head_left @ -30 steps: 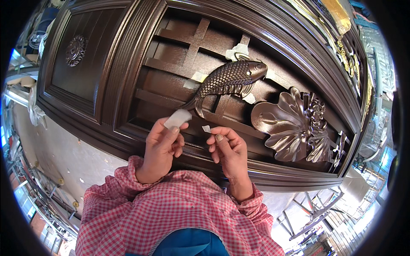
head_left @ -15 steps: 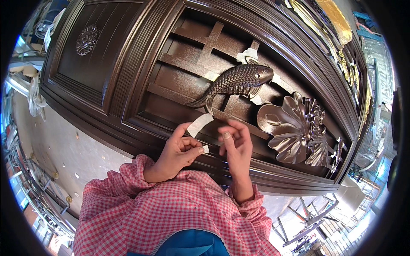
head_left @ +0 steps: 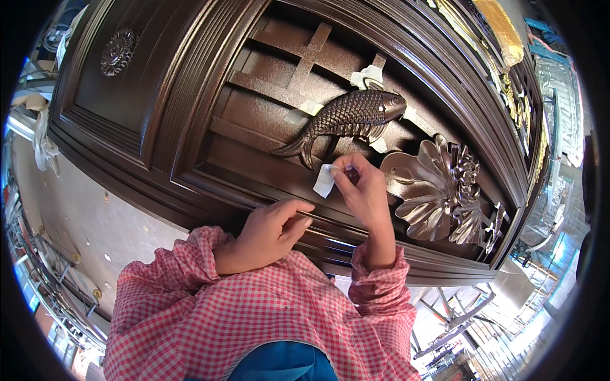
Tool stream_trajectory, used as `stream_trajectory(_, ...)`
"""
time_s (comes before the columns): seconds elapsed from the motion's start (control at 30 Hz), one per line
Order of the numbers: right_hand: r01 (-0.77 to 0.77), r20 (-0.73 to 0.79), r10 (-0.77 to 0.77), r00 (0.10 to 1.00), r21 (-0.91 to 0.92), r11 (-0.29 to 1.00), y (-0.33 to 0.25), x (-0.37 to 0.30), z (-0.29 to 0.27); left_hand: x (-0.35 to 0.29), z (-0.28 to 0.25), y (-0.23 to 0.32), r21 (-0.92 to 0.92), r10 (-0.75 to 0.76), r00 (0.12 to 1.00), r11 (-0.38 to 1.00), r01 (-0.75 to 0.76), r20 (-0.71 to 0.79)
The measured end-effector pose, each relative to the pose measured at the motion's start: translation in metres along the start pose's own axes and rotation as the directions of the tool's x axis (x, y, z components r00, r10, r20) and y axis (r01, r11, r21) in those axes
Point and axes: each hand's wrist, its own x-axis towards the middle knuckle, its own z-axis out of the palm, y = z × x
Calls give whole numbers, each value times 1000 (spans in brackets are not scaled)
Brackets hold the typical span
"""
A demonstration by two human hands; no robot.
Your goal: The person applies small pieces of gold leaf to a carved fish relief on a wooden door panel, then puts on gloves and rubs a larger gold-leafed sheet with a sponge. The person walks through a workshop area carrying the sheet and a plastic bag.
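My right hand (head_left: 363, 190) pinches a small piece of white masking tape (head_left: 324, 180) between thumb and fingertips. The tape hangs over the lower edge of a dark brown recessed panel (head_left: 254, 166), just below the tail of a carved fish (head_left: 359, 113). My left hand (head_left: 270, 232) is loosely curled by the panel's near moulding. Its thumb and index finger are apart with nothing visible between them; the other fingers are partly hidden. White tape pieces (head_left: 366, 77) stick to the panel around the fish. Right of my right hand sits a carved lotus leaf and flower (head_left: 438, 190).
Raised moulding (head_left: 190, 82) frames the recess, and crossing flat strips (head_left: 267, 89) run inside it. A round rosette (head_left: 119, 52) decorates the left panel. Gold-coloured pieces (head_left: 502, 32) lie at the far right. Metal racks (head_left: 451, 317) stand at lower right.
The tape piece has passed from my left hand to my right, which has moved up and right. My left hand's small white scrap no longer shows. The view has shifted slightly.
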Motion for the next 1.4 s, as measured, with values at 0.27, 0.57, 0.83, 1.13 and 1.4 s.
stream_trajectory(0.27, 198, 206, -120, 971, -420, 886, -10, 39, -6, 26, 8, -3, 641, 280, 960, 733, -229, 23)
stream_trajectory(0.57, 133, 176, -62, 982, -430, 893, -4, 46, -3, 28, 14, -14, 727, 319, 946, 636, -259, 58)
stream_trajectory(0.83, 130, 195, -45, 980, -453, 882, -3, 47, -5, 31, 17, -14, 778, 328, 942, 574, -257, 69)
stream_trajectory(1.13, 42, 183, 32, 983, -388, 921, -2, 49, -6, 31, 18, -17, 789, 356, 931, 549, -274, 76)
stream_trajectory(1.4, 123, 169, -46, 985, -483, 867, -2, 48, -2, 31, 18, -17, 784, 341, 936, 558, -273, 83)
